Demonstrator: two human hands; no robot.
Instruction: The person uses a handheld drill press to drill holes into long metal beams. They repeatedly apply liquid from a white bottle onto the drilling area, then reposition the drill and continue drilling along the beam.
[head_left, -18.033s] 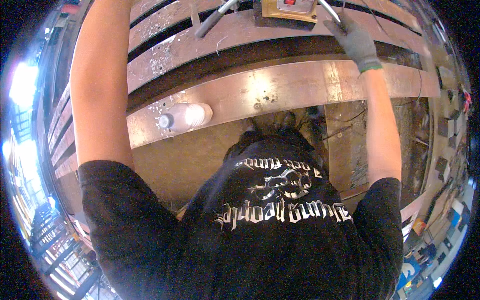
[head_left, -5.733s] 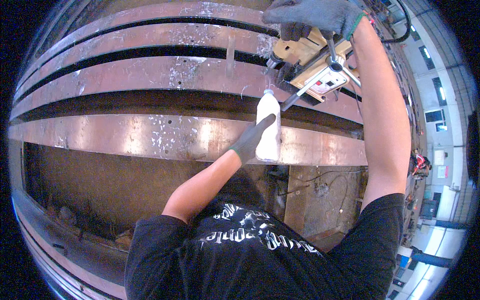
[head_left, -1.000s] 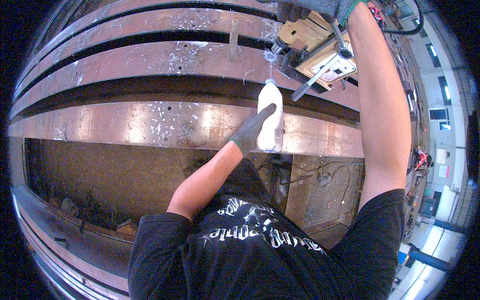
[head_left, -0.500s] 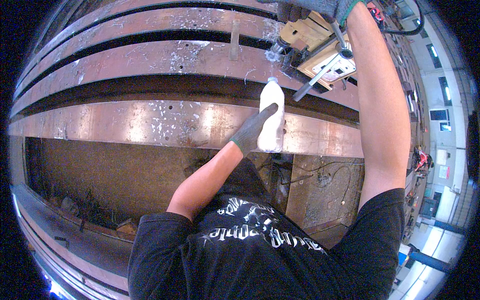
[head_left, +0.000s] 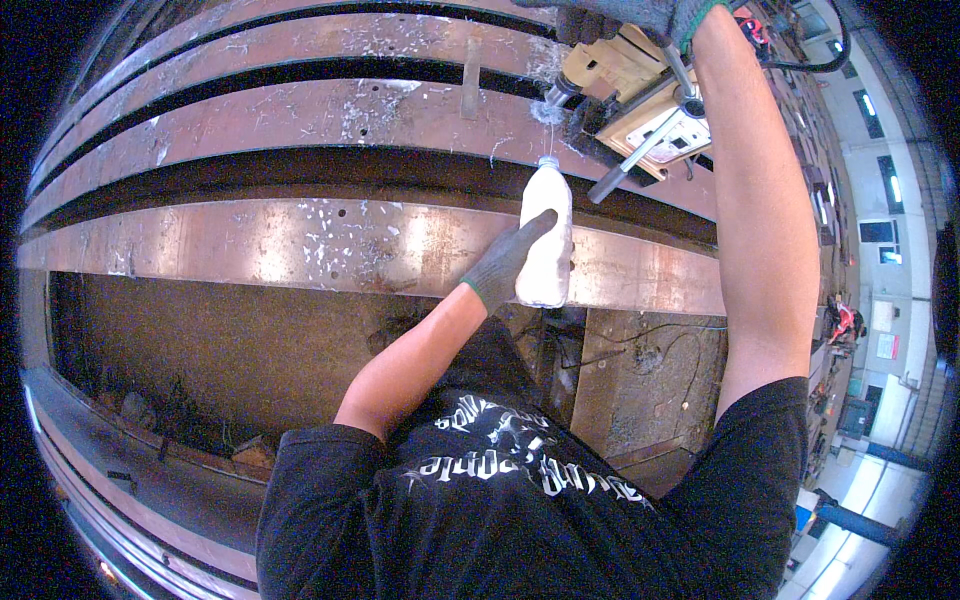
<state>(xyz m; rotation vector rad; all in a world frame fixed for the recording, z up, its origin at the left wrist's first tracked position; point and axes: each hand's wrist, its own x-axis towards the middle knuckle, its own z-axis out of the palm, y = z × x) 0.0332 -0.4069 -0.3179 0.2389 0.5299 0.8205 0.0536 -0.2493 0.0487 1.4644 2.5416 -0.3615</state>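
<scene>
My left hand (head_left: 510, 258), in a dark grey glove, is wrapped round a white plastic squeeze bottle (head_left: 546, 235), its thumb across the front. The bottle's narrow tip points away from me at the cutter (head_left: 548, 110) of a magnetic drill (head_left: 625, 75), and a thin stream of liquid runs between them. Pale shavings cling round the cutter. At the top edge my gloved right hand (head_left: 640, 14) is closed over the upper part of the drill, near a feed-handle spoke; its exact grip is partly cut off. Another spoke (head_left: 640, 155) sticks out toward me.
Long rusty steel beams (head_left: 380, 240) lie side by side with dark gaps between them, scattered with metal shavings (head_left: 322, 240). A flat metal strip (head_left: 470, 80) rests across one beam. A black cable (head_left: 840, 45) loops at the upper right. Below the nearest beam is brown ground (head_left: 230, 350).
The bottle in my left hand has shifted very slightly right and toward me. The liquid stream shows more clearly. My right hand stays in place on the drill.
</scene>
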